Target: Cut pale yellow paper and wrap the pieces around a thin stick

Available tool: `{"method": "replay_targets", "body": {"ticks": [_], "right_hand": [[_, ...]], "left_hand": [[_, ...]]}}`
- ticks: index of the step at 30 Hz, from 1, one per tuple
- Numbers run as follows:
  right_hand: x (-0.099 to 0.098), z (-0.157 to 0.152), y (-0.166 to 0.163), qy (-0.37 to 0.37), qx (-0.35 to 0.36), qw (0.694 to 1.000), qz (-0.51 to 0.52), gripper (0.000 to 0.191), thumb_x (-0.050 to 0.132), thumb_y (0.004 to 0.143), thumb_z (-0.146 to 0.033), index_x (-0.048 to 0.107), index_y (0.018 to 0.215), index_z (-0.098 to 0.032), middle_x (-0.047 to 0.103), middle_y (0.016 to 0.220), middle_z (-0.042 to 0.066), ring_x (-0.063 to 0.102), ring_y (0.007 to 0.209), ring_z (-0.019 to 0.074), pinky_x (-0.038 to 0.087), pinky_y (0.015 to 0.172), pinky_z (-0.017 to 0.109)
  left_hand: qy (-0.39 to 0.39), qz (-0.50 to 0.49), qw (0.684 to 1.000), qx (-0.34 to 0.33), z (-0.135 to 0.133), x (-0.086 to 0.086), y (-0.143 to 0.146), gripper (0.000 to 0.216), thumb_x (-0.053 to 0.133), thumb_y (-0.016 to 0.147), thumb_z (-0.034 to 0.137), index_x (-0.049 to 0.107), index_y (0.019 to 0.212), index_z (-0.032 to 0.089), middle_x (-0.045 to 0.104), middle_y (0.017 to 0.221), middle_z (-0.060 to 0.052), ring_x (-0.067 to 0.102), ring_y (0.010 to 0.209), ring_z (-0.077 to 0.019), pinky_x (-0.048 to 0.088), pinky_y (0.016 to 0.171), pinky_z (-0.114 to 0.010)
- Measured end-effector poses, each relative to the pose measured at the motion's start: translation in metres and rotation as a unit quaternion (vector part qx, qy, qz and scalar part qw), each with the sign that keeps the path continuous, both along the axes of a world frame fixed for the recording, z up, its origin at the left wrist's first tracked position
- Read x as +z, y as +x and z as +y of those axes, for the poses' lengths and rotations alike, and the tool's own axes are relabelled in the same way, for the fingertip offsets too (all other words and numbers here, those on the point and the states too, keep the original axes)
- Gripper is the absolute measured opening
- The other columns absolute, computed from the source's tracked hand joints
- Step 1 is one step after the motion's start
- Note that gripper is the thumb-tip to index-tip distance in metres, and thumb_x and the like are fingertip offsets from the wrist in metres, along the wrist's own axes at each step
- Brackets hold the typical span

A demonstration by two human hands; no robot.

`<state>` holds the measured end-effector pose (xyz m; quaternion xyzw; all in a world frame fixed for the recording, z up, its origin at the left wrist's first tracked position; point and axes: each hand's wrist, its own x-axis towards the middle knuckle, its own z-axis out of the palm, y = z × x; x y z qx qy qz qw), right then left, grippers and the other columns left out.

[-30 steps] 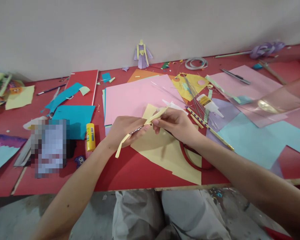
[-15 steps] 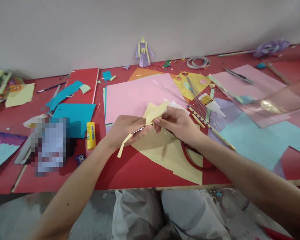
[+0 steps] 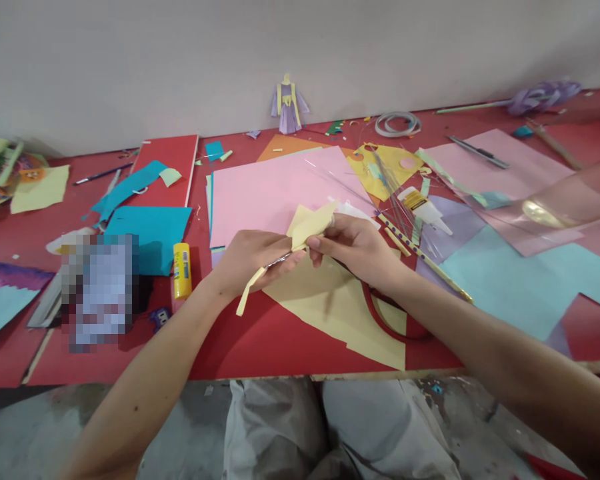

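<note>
A folded piece of pale yellow paper (image 3: 313, 228) is held between my two hands above the table. My left hand (image 3: 250, 257) is closed on its left side, palm down. A narrow yellow paper strip (image 3: 249, 291) pokes out under that hand towards me, beside a thin shiny metallic piece (image 3: 279, 261) that I cannot identify. With thumb and fingers, my right hand (image 3: 357, 247) pinches the paper's right end. Below the hands lie pale yellow sheets (image 3: 325, 300). Scissors with red handles (image 3: 375, 313) lie partly hidden under my right wrist.
A glue stick (image 3: 182, 270) stands left of my hands, near teal paper (image 3: 150, 233). Pink sheets (image 3: 265, 193) lie behind. A paper doll (image 3: 287, 107) leans at the wall. Rightward are a glue bottle (image 3: 425, 207), a craft knife (image 3: 477, 152) and a blurred forearm-like shape (image 3: 585, 190).
Almost nothing differs. Both hands keep their hold on the folded yellow paper, and the view has shifted very slightly.
</note>
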<state>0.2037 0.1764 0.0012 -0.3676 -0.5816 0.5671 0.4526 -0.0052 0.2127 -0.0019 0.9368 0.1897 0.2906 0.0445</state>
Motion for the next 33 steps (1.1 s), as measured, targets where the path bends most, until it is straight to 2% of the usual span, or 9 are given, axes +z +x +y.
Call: {"method": "replay_targets", "body": {"ticks": [8,15,23,33], "right_hand": [[0.0011,-0.0003,-0.0008,-0.002,-0.012,1.000,-0.013,0.030,0.075,0.079,-0.043,0.063,0.079,-0.016,0.064,0.068,-0.001,0.061,0.061,0.0104,0.053,0.061,0.024],[-0.0010,-0.0002,-0.0008,0.002,-0.006,1.000,-0.002,0.027,0.075,0.080,-0.041,0.064,0.080,-0.016,0.064,0.068,-0.001,0.061,0.062,0.0101,0.053,0.061,0.023],[-0.0004,0.0001,-0.0004,0.013,-0.007,1.000,-0.010,0.027,0.072,0.084,-0.041,0.064,0.079,-0.016,0.064,0.068,-0.001,0.061,0.062,0.0096,0.053,0.061,0.023],[-0.0025,0.0000,0.0003,0.006,-0.017,1.000,-0.026,0.029,0.073,0.081,-0.045,0.064,0.079,-0.017,0.066,0.071,0.001,0.062,0.063,0.0117,0.054,0.064,0.026]], "left_hand": [[0.028,0.005,1.000,-0.001,-0.0003,0.0019,0.0017,0.036,0.042,0.102,0.034,0.061,0.077,0.018,0.064,0.063,0.000,0.055,0.051,-0.0114,0.033,0.048,-0.025],[0.013,0.000,1.000,0.005,-0.0013,0.0012,0.0010,0.036,0.042,0.102,0.037,0.062,0.078,0.018,0.064,0.063,0.000,0.055,0.051,-0.0110,0.033,0.048,-0.025],[0.033,-0.001,0.999,-0.002,-0.0008,0.0034,0.0019,0.037,0.044,0.101,0.035,0.060,0.073,0.017,0.063,0.061,-0.001,0.053,0.050,-0.0119,0.032,0.046,-0.026],[0.030,0.008,1.000,-0.004,-0.0014,0.0056,0.0027,0.038,0.039,0.102,0.038,0.065,0.082,0.018,0.064,0.063,-0.001,0.055,0.051,-0.0117,0.034,0.047,-0.025]]}}
